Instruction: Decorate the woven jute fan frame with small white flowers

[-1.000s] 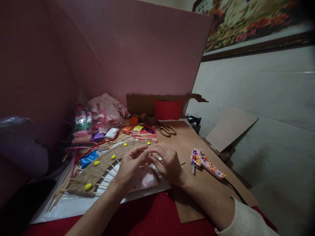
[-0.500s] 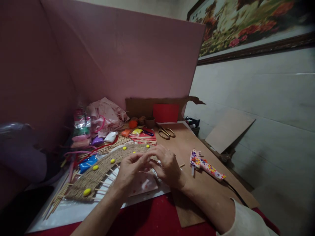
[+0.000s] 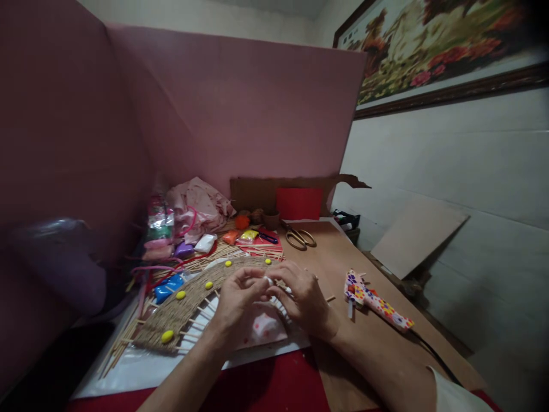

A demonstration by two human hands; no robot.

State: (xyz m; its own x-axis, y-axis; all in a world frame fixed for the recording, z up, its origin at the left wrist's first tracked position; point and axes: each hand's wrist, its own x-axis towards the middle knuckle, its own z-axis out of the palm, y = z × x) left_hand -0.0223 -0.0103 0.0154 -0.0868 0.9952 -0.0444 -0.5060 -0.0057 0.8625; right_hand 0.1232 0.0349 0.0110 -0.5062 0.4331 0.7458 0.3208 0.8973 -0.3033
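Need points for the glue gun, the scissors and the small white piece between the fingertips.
glue gun [image 3: 377, 298], head view, middle of its flower-patterned body.
scissors [image 3: 301, 238], head view, on the gold handle loops.
small white piece [image 3: 269, 280], head view, the bit showing between the fingertips of both hands.

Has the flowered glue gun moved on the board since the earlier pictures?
No. The glue gun lies at the same spot, same distance from the scissors; only the camera shifted.
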